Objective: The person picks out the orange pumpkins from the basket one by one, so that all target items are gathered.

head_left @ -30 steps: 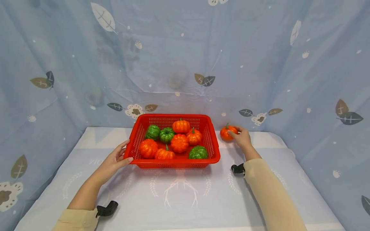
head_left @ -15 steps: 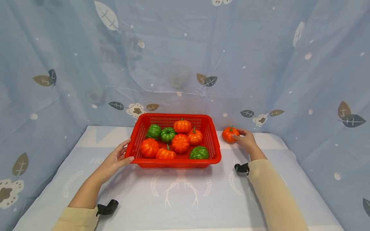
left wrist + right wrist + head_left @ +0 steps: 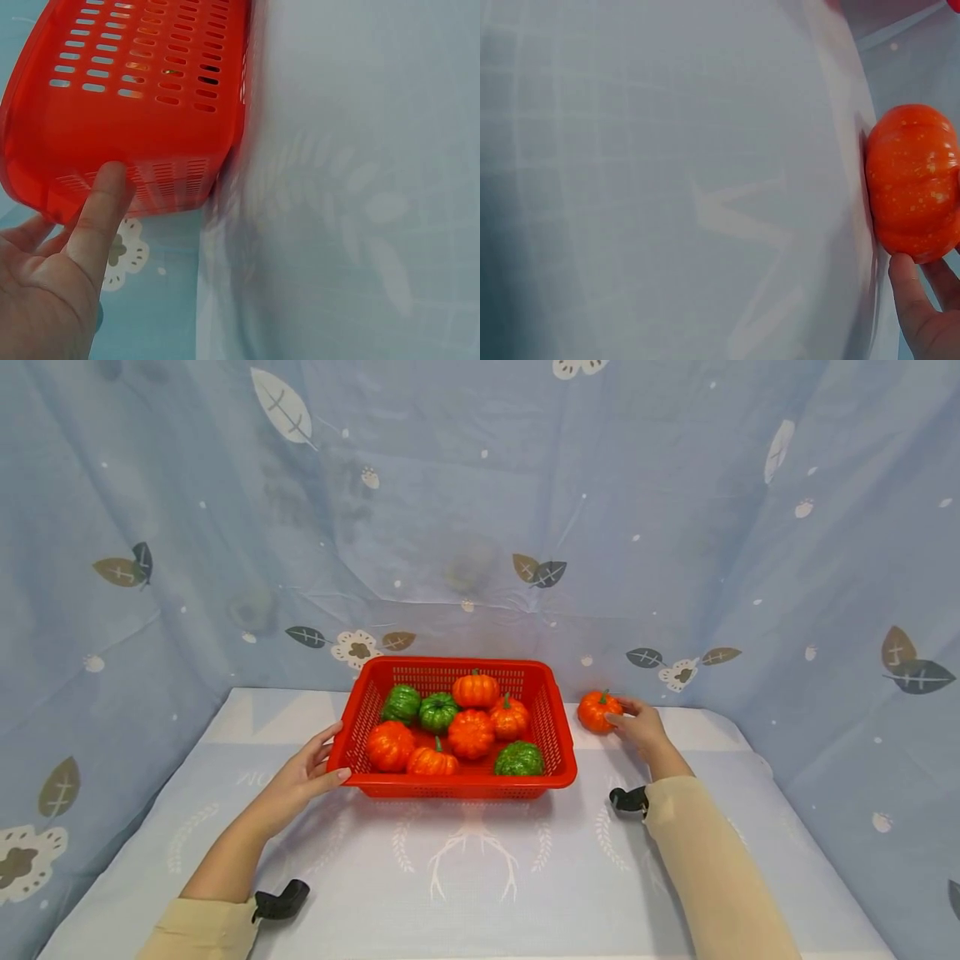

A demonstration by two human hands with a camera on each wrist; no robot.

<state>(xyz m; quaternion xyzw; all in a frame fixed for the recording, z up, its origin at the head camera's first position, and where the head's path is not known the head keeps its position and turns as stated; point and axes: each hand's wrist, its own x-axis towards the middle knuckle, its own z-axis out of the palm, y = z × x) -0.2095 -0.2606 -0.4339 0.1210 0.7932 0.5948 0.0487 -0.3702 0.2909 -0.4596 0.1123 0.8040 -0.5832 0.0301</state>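
In the head view, my left hand (image 3: 300,778) rests at the front left corner of a red plastic basket (image 3: 468,782). Its thumb lies straight against the basket's outer wall in the left wrist view, with the other fingers partly hidden beside the corner. Several small orange and green pumpkins, among them a green pumpkin (image 3: 519,760) and an orange pumpkin (image 3: 476,690), lie in the basket. To the basket's right, my right hand (image 3: 641,727) pinches the side of a single orange pumpkin (image 3: 913,184) between thumb and fingers. That pumpkin sits on the table; its stem points up.
A pale patterned cloth covers the table (image 3: 472,902). Close behind the basket hangs a blue curtain (image 3: 450,510) with leaf and flower prints, which also closes in both sides. Each sleeve cuff has a black wrist camera, such as the left camera (image 3: 282,900).
The right hand has slid slightly right along the single pumpkin, whose stem has turned a little to the right. The left hand stays at the basket corner. The whole head view has shifted slightly.
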